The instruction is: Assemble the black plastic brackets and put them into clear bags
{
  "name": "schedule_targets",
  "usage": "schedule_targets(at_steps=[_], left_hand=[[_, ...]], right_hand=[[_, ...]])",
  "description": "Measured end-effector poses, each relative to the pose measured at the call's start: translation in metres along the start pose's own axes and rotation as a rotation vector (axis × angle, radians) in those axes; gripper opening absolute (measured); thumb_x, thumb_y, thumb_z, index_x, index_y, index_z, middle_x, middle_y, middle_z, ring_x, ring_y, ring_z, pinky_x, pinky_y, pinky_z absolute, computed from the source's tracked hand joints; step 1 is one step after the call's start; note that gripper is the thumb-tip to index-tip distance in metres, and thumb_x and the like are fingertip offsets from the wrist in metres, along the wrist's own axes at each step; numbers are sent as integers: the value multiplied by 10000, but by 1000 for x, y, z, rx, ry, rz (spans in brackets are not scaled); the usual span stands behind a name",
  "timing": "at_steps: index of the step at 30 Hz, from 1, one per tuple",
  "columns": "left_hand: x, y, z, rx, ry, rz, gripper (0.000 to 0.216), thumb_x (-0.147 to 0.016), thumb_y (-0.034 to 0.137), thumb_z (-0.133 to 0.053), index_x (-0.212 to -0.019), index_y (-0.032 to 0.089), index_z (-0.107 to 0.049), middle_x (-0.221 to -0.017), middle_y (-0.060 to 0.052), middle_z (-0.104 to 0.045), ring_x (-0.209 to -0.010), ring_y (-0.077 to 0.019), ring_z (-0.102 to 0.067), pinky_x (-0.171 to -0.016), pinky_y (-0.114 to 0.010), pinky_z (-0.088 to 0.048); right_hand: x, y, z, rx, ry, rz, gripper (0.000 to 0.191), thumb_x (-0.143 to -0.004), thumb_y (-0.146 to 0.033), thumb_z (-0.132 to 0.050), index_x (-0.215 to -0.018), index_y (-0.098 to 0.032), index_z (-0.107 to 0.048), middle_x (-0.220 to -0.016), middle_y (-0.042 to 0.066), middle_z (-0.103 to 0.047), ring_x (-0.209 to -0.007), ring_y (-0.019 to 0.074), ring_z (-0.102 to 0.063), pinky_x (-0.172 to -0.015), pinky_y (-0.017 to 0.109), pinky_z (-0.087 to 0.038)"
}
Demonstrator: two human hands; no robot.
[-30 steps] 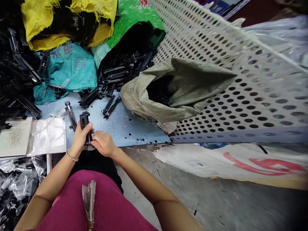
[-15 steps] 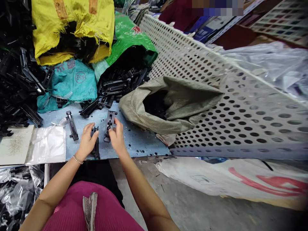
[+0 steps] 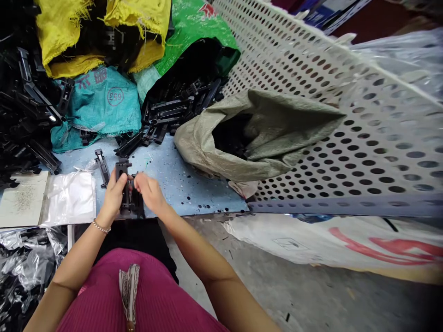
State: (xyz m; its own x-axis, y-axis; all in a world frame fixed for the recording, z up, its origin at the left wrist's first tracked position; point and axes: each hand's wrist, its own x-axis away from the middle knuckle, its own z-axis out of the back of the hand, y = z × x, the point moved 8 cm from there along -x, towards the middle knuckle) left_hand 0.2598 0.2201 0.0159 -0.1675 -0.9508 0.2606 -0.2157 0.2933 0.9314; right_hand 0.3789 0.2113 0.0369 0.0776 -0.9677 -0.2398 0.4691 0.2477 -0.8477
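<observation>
Held black part (image 3: 126, 197): hard-looking plastic, faint sheen. Tabletop (image 3: 176, 196): smooth, satin. Yellow sack (image 3: 64, 34): woven plastic, frayed. Green sack (image 3: 194, 27): glossy plastic. Olive sack (image 3: 197, 140): matt, creased weave. Clear bags (image 3: 71, 198): shiny film. Floor (image 3: 263, 272): matt concrete.

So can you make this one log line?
left hand: holds black part; right hand: close beside it; blue tabletop: another black part, left of held one; olive sack: open
</observation>
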Motion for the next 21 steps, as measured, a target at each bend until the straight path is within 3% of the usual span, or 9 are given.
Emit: schedule_targets(at_steps=[3,5,8,10,12,15,18,21], left_hand=[[-6,3,7,27,13,30,469,-871,600,-619,-1153,229,-576,-973,-54,-674,-686,-169,-622,-645,-321,-525],[-9,5,13,-9,42,-7,510,-865,571,-646,-1223,228,-528,-951,-50,-673,-672,-164,-625,-664,-323,-536],[-9,5,27,-131,127,-134,716,-846,485,-704,-1412,242,-338,-1037,-58,-670,-757,-187,-678,-778,-363,-566],[-7,-2,34,-270,145,-170,711,-866,437,-681,-1438,227,-315,-1173,-104,-651,-958,-240,-699,-924,-428,-547],[-4,-15,35,-446,119,-168,614,-893,396,-637,-1418,197,-392,-1308,-155,-610,-1199,-299,-626,-1073,-492,-462],[0,-31,26,-646,75,-248,579,-923,354,-576,-1450,170,-420,-1519,-193,-461,-1448,-331,-409,-1201,-532,-311],[-2,-41,21,-740,67,-346,552,-961,347,-491,-1477,167,-418,-1600,-178,-360,-1522,-313,-284,-1234,-539,-253],[-7,-46,28,-781,53,-333,511,-974,345,-459,-1454,171,-463,-1585,-171,-389,-1510,-312,-314,-1233,-542,-257]], right_hand=[[33,-19,-21,146,-51,173,442,-1014,-545,-350,-791,-230,-564,-800,81,-617,-753,225,-573,-728,365,-448],[49,-17,-26,214,-43,140,446,-1028,-510,-326,-767,-227,-552,-747,77,-600,-702,216,-553,-681,350,-425],[49,-7,-31,170,-167,15,458,-1060,-464,-288,-731,-236,-512,-664,20,-562,-609,175,-519,-603,301,-385],[30,-4,-24,152,-191,-23,435,-1064,-454,-314,-747,-240,-521,-675,4,-573,-626,170,-540,-612,289,-399],[-3,-2,-10,214,-102,-14,369,-1064,-404,-341,-838,-238,-582,-784,27,-633,-739,190,-593,-688,301,-438],[-64,9,-4,442,-14,53,285,-1034,-206,-377,-1156,-224,-635,-1158,99,-669,-1051,246,-591,-846,354,-453],[-118,35,-18,668,-115,89,432,-966,-54,-409,-1323,-203,-600,-1403,135,-570,-1282,304,-455,-958,435,-411],[-141,49,-24,714,-241,150,357,-969,-79,-454,-1228,-200,-668,-1304,138,-632,-1255,307,-462,-1019,486,-357]])
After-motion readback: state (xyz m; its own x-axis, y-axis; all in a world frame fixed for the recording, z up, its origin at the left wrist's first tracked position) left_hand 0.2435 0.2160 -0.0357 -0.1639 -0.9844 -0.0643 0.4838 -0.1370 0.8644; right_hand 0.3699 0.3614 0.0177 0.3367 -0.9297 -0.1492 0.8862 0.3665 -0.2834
